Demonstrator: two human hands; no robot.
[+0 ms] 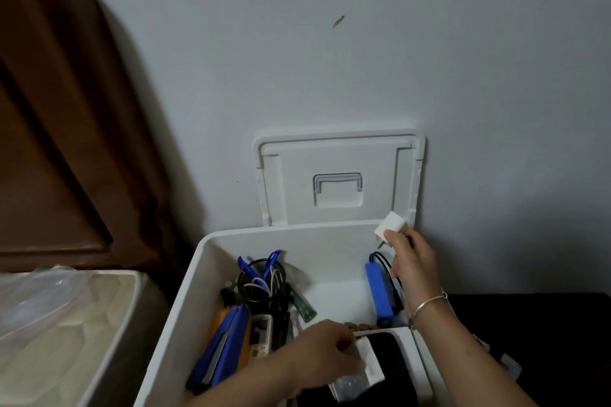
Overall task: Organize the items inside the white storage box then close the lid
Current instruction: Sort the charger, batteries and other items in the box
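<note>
Box: one white storage box (198,261), open, directly beneath both hands.
Lid: one lid (291,182), upright behind the box against the wall.
Right hand: the right hand (413,261) is above the back right corner and grips one white plug (391,225).
Left hand: the left hand (317,353) is inside the box front, pinching one clear packet (360,370) over one black pouch (390,350).
Contents: one blue bar (380,294) lies below the right hand; one cable coil (261,281) lies at rear left.

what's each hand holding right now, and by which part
The right hand holds a white charger plug by its lower end, near the prongs. The left hand pinches a small clear packet at its upper left edge.
</note>
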